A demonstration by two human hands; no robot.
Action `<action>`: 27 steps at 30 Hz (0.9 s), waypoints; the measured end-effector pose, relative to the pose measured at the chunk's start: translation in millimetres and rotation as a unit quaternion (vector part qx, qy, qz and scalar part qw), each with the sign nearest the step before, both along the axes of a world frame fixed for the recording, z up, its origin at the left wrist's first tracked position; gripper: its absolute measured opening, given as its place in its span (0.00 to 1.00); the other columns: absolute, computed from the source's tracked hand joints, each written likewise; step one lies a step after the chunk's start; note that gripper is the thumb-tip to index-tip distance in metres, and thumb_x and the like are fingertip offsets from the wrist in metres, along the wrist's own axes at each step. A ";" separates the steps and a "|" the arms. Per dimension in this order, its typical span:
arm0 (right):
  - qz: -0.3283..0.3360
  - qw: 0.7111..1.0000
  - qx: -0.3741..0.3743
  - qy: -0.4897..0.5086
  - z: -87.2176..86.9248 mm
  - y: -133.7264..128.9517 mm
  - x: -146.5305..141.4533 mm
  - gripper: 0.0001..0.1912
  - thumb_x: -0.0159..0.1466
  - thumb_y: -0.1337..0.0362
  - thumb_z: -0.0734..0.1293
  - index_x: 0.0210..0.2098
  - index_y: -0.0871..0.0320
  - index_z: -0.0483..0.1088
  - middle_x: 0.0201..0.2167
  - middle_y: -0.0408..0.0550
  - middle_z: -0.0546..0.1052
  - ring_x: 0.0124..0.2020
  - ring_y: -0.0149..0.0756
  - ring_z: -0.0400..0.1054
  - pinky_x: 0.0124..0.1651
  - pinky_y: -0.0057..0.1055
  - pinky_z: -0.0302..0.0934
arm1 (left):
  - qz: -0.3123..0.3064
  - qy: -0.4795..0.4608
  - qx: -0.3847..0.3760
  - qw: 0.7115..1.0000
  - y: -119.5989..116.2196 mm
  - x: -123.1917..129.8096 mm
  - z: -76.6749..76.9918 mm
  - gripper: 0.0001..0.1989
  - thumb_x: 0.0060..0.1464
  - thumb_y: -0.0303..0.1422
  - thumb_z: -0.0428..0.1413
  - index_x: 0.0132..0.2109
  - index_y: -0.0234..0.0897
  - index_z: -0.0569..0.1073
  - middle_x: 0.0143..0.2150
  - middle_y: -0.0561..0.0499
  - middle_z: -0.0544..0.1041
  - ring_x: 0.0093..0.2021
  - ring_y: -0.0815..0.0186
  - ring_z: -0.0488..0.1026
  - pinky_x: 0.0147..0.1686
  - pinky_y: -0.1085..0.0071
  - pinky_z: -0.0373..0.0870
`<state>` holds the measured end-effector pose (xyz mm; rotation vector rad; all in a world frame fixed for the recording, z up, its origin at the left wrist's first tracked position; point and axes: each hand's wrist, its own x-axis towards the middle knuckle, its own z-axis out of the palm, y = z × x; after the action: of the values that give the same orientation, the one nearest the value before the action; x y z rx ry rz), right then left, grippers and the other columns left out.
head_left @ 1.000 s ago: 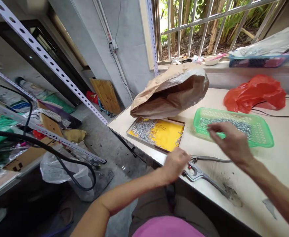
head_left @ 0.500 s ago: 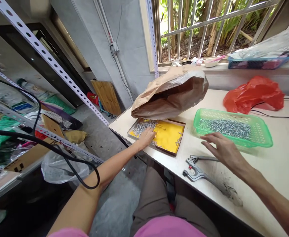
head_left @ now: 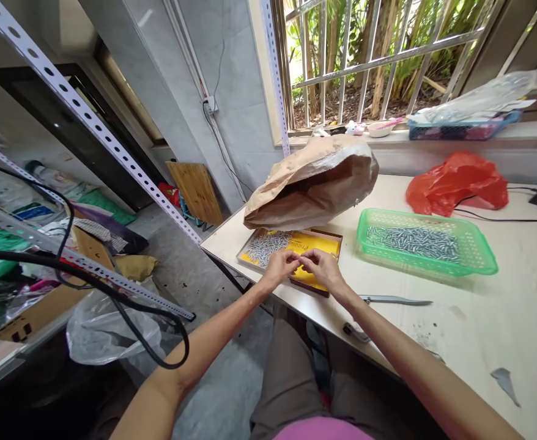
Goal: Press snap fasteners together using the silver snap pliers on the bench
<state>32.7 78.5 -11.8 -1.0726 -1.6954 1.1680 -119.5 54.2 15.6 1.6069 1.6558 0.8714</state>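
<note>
Both hands meet fingertip to fingertip over the near edge of the yellow tray, the left hand and the right hand each with fingers curled in a pinching grip; whatever small piece they may have between them is too tiny to make out, so I cannot tell what either grip has hold of. That tray lies flat on the pale surface close to its near left corner, and a heap of small metal pieces fills the tray's left part, just beyond the left hand. Behind the tray and overhanging its far side sits a crumpled brown paper bag, lying on its side. To the right of the tray stands a green basket holding a layer of the same kind of metal pieces. Near the tray's right front, partly hidden by the right forearm, lies a metal hand tool with long handles. Farther right of the tray, past the basket, a red plastic bag rests against the window ledge.
</note>
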 end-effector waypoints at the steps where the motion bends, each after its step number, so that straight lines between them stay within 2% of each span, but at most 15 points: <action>1: 0.004 1.000 0.004 -0.003 0.8 -0.2 -2.3 0.15 0.59 0.52 0.64 0.32 0.58 0.71 0.27 0.48 0.77 0.28 0.36 0.73 0.34 0.32 0.66 | -0.004 -0.038 -0.012 0.999 -2.3 1.0 0.5 0.07 0.50 0.31 0.56 0.33 0.31 0.76 0.26 0.53 0.75 0.22 0.73 0.70 0.24 0.78 0.66; 4: 0.026 0.999 0.018 -0.019 6.0 -2.2 -1.3 0.13 0.59 0.55 0.63 0.30 0.58 0.72 0.26 0.47 0.77 0.27 0.35 0.72 0.32 0.31 0.65 | -0.031 -0.105 -0.041 0.993 -7.4 -1.1 -0.5 0.08 0.46 0.32 0.60 0.33 0.32 0.76 0.26 0.53 0.75 0.23 0.72 0.70 0.24 0.77 0.67; 8: 0.053 0.997 0.034 -0.045 10.4 -2.4 5.6 0.11 0.59 0.58 0.63 0.29 0.57 0.73 0.24 0.45 0.76 0.27 0.35 0.71 0.33 0.31 0.64 | -0.018 -0.102 -0.051 0.993 -9.4 -3.7 -3.6 0.07 0.43 0.33 0.62 0.29 0.32 0.76 0.21 0.55 0.72 0.21 0.73 0.69 0.24 0.77 0.68; 12: 0.061 0.996 0.030 -0.059 5.8 0.6 7.3 0.12 0.60 0.58 0.62 0.30 0.57 0.73 0.25 0.46 0.77 0.27 0.34 0.71 0.32 0.31 0.65 | 0.006 -0.166 -0.109 0.980 -9.2 -0.2 0.5 0.08 0.43 0.31 0.63 0.27 0.30 0.73 0.20 0.55 0.71 0.21 0.72 0.69 0.25 0.74 0.70; 16: 0.054 0.995 0.027 -0.074 -1.2 2.8 3.4 0.15 0.62 0.57 0.59 0.32 0.59 0.73 0.27 0.47 0.78 0.27 0.34 0.72 0.31 0.30 0.66 | 0.010 -0.228 -0.150 0.962 -7.9 -1.5 7.3 0.10 0.42 0.32 0.65 0.28 0.29 0.73 0.23 0.53 0.72 0.23 0.73 0.69 0.28 0.73 0.72; 20: 0.033 0.992 0.045 -0.111 0.5 5.7 5.7 0.15 0.61 0.63 0.60 0.42 0.62 0.74 0.29 0.50 0.78 0.30 0.36 0.73 0.35 0.31 0.66 | 0.057 -0.191 -0.106 0.974 -9.4 -1.7 10.7 0.07 0.45 0.30 0.62 0.28 0.29 0.73 0.22 0.56 0.71 0.22 0.76 0.67 0.28 0.76 0.70; 22: 0.020 0.989 0.063 -0.135 5.8 5.0 17.0 0.17 0.58 0.66 0.63 0.47 0.61 0.72 0.35 0.51 0.78 0.34 0.37 0.73 0.42 0.35 0.65 | 0.050 -0.163 -0.091 0.981 -15.8 5.7 12.5 0.05 0.46 0.29 0.61 0.31 0.30 0.74 0.22 0.56 0.70 0.21 0.76 0.66 0.26 0.76 0.70; 24: 0.008 0.985 0.080 -0.155 12.7 -1.4 38.1 0.19 0.58 0.67 0.63 0.49 0.60 0.72 0.40 0.53 0.77 0.38 0.39 0.71 0.47 0.37 0.62 | 0.014 -0.173 -0.113 0.978 -26.8 19.1 14.5 0.08 0.47 0.28 0.60 0.36 0.29 0.75 0.23 0.55 0.72 0.21 0.75 0.67 0.26 0.76 0.70; 27: 0.009 0.968 0.131 -0.212 19.5 -27.2 84.6 0.17 0.63 0.64 0.60 0.49 0.59 0.72 0.40 0.54 0.75 0.39 0.39 0.70 0.47 0.36 0.61 | -0.046 -0.204 -0.166 0.964 -45.7 45.1 14.1 0.09 0.47 0.28 0.60 0.38 0.28 0.75 0.26 0.52 0.74 0.23 0.75 0.68 0.27 0.77 0.70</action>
<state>117.4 51.3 7.7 -1.1967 -2.1211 0.7264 -74.4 8.5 29.7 1.1717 1.3409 0.7673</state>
